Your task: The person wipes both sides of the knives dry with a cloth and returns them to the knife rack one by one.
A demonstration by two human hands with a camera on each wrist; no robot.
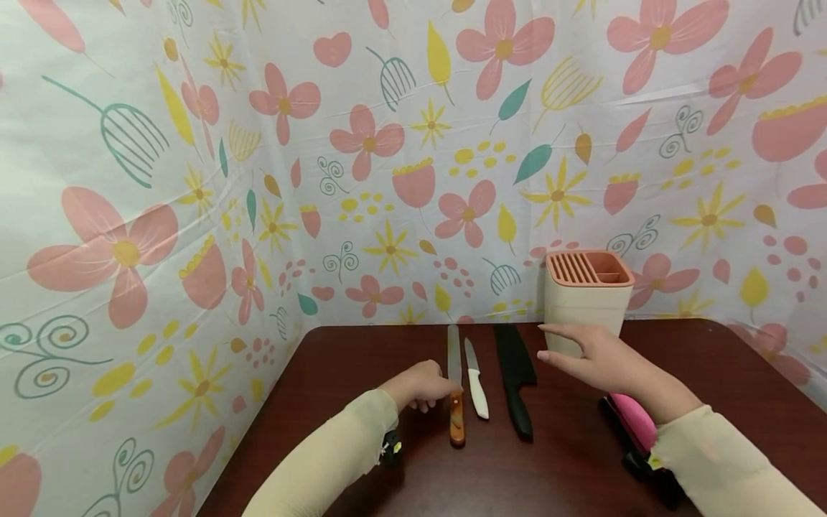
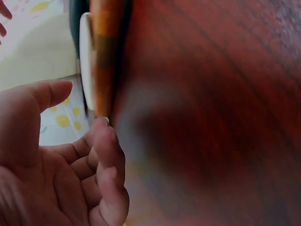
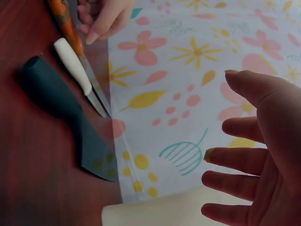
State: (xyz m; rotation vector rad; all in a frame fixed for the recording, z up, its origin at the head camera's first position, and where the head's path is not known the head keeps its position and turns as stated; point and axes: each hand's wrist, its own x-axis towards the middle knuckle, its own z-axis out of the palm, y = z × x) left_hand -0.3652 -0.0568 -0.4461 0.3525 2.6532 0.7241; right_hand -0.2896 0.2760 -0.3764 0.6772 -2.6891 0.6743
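Observation:
My left hand (image 1: 423,382) is low over the table beside a long-bladed knife (image 1: 457,424) with an orange-brown handle. In the head view its fingertips overlap the place where handle meets blade. The left wrist view shows the thumb held apart from the loosely bent fingers, with a fingertip right at the handle's end. A smaller knife with a white handle (image 1: 478,395) lies just right of it, then a broad black knife (image 1: 513,366). Fingers spread and holding nothing, my right hand (image 1: 597,355) hovers in front of a cream knife holder (image 1: 581,305) with a slotted coral top.
The knives lie side by side on a dark red-brown table (image 1: 362,352), blades toward the back. A pink and black object (image 1: 633,420) sits under the right forearm, partly hidden by it. Floral cloth (image 1: 400,237) hangs behind the table and along its left side.

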